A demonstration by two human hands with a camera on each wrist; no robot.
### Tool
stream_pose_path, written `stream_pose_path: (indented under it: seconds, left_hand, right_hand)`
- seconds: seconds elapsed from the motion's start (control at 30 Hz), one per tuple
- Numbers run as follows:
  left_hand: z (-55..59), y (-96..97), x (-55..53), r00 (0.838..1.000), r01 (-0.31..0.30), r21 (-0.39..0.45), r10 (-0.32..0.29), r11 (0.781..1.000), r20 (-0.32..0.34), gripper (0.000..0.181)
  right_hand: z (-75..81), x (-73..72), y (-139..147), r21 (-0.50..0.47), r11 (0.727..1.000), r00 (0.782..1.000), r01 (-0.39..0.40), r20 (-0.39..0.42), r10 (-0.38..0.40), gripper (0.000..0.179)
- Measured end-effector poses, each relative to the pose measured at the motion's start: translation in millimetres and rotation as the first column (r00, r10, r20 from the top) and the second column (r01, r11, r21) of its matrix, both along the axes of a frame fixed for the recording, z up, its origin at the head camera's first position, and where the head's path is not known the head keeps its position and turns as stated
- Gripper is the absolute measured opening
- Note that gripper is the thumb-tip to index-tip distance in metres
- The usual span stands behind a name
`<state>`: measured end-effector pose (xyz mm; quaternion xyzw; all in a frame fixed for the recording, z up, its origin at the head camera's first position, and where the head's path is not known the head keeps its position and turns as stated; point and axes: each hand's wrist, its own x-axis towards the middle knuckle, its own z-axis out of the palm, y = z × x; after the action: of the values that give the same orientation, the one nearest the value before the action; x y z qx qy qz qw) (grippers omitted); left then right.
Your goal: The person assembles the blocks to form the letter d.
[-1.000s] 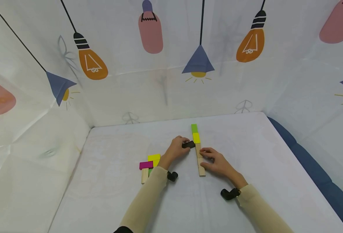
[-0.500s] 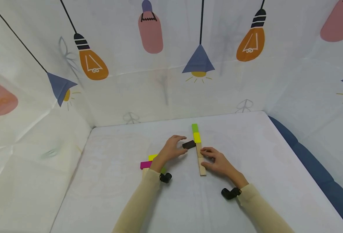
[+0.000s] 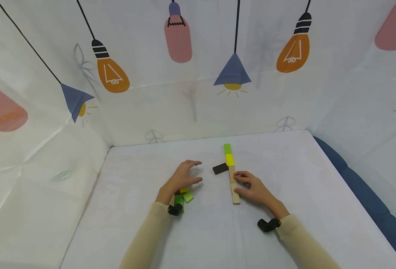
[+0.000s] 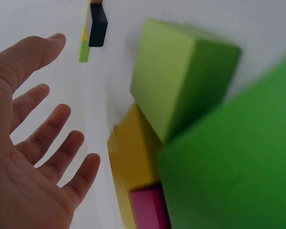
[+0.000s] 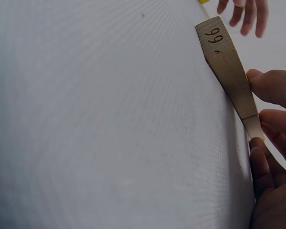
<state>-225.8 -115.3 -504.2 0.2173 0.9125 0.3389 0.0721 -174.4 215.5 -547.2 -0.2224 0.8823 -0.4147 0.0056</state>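
My left hand (image 3: 179, 180) hovers with spread fingers and holds nothing, over a small group of blocks. In that group are a green block (image 3: 179, 201), a light green block (image 3: 188, 197), a yellow block (image 3: 184, 189) and a magenta block (image 4: 150, 207); the arm partly hides them. My right hand (image 3: 255, 188) rests its fingertips against the plain wooden blocks (image 3: 235, 196) of a straight row. Farther along the row are a yellow block (image 3: 229, 160) and a green block (image 3: 227, 148). A black block (image 3: 220, 168) lies at an angle, touching the row's left side.
All blocks lie on a white-covered table (image 3: 110, 220). A white curtain (image 3: 144, 112) with lamp prints hangs behind and at both sides. Dark blue padding (image 3: 362, 190) shows past the right table edge.
My left hand has let go of the black block and moved left, back over the grouped blocks. The black block stays beside the row. My right hand has kept its place.
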Motion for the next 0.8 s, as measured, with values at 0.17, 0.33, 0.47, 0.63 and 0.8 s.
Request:
stream_pose_path:
  seconds: [0.17, 0.33, 0.47, 0.63, 0.8]
  left_hand:
    - [-3.6, -19.1, 8.1, 1.000, -0.015, -0.019, 0.015, 1.000, 0.016, 0.063]
    - [-3.9, -35.8, 16.2, 0.998, -0.053, -0.021, 0.053, 0.998, 0.035, 0.062]
    - [-4.8, -46.3, 19.2, 0.997, -0.070, -0.013, 0.070, 0.997, 0.044, 0.059]
    - [-10.6, -57.8, 19.8, 0.994, -0.093, 0.007, 0.093, 0.996, 0.054, 0.053]
    - [-15.5, -66.5, 17.4, 0.991, -0.119, 0.016, 0.118, 0.993, 0.069, 0.049]
  right_hand:
    - [-0.6, 0.7, 0, -0.004, 1.000, 1.000, -0.002, 0.005, 0.002, 0.053]
    - [-1.5, 0.6, 1, 0.003, 1.000, 0.999, 0.002, -0.050, -0.001, 0.051]
    - [-1.8, 0.2, 0, 0.005, 1.000, 0.998, 0.002, -0.066, -0.002, 0.050]
    - [-1.8, -0.2, 0, 0.004, 1.000, 0.998, 0.002, -0.055, -0.002, 0.050]
    - [-1.3, 0.4, 0, 0.001, 1.000, 0.999, 0.005, -0.032, -0.005, 0.050]
